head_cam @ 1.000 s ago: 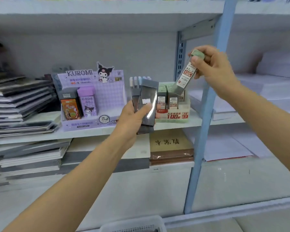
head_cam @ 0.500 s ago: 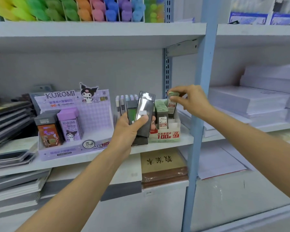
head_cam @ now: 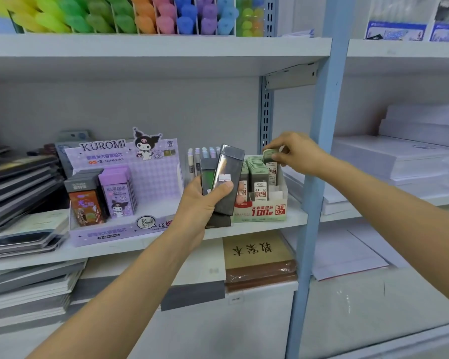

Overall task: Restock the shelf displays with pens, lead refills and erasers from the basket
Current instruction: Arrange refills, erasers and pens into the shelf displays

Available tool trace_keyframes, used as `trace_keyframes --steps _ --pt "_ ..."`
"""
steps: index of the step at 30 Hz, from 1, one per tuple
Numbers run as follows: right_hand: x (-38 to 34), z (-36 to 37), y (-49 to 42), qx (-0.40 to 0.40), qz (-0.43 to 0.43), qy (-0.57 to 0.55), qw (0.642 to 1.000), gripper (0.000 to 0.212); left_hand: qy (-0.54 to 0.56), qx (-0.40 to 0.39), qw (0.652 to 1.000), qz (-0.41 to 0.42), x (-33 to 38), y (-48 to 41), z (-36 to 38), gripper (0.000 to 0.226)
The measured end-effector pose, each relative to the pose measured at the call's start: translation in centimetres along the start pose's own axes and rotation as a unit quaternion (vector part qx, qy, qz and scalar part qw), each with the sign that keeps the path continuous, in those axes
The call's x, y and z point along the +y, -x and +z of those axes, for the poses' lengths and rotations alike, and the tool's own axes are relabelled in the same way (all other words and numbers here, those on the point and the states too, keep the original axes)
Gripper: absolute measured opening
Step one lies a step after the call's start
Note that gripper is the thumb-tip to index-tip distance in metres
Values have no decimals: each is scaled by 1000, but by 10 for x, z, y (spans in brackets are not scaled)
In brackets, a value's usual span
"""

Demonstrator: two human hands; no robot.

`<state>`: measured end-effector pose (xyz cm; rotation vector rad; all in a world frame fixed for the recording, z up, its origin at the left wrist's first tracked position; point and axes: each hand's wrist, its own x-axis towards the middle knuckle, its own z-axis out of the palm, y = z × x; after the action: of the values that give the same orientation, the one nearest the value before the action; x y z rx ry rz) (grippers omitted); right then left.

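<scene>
Here, right hand [head_cam: 300,154] pinches lead refill [head_cam: 271,165] upright.

Green-capped refill [head_cam: 271,167] upright in display [head_cam: 260,214]

left hand [head_cam: 201,203] bare | right hand [head_cam: 297,152] bare | left forearm [head_cam: 119,294] bare | right forearm [head_cam: 399,203] bare, to frame edge

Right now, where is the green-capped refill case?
Head view, centre-right: the right hand pinches the green-capped refill case at the green cardboard display box, right rear.
</scene>
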<state>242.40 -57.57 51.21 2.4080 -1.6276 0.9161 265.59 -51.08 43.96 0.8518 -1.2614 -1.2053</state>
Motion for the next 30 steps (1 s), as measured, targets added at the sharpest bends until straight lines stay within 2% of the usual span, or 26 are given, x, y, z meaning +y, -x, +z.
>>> trace_keyframes --steps 3,5,7,9,11,12,14,15,18,21,24,27,30 --pt "-1 10 3 60 34 -17 998 21 -3 -7 1000 -2 1 2 0 28" --pt "-1 14 5 44 34 9 998 13 -5 -10 1000 -2 2 4 -1 28" --pt "-3 15 7 34 41 27 998 16 -8 -11 1000 -2 3 6 -2 30" --pt "-10 10 10 71 29 17 997 21 -12 -15 1000 0 5 9 -4 32" --pt "-24 2 14 115 -3 -56 992 24 -20 -22 1000 4 7 11 -7 33" --pt "-34 -1 17 112 -13 -133 985 25 -22 -27 999 5 8 12 -9 34" --pt "-57 -4 23 40 -29 -301 952 29 -20 -36 999 3 11 16 -12 34" --pt "-66 -3 25 -7 -34 -344 938 32 -19 -40 999 4 13 18 -14 33" --pt "-87 7 26 -85 -38 -363 927 28 -19 -36 999 6 17 26 -24 31" --pt "-102 17 22 -76 -21 -427 901 25 2 20 1000 2 23 35 -44 30" --pt "-118 31 16 -117 -46 -500 857 32 27 56 998 -8 29 45 -69 21" --pt "-134 43 8 -205 -84 -581 783 40 49 49 997 -45 36 57 -91 35" --pt "-153 54 3 -227 -100 -611 752 42 74 50 993 -71 41 68 -111 44"
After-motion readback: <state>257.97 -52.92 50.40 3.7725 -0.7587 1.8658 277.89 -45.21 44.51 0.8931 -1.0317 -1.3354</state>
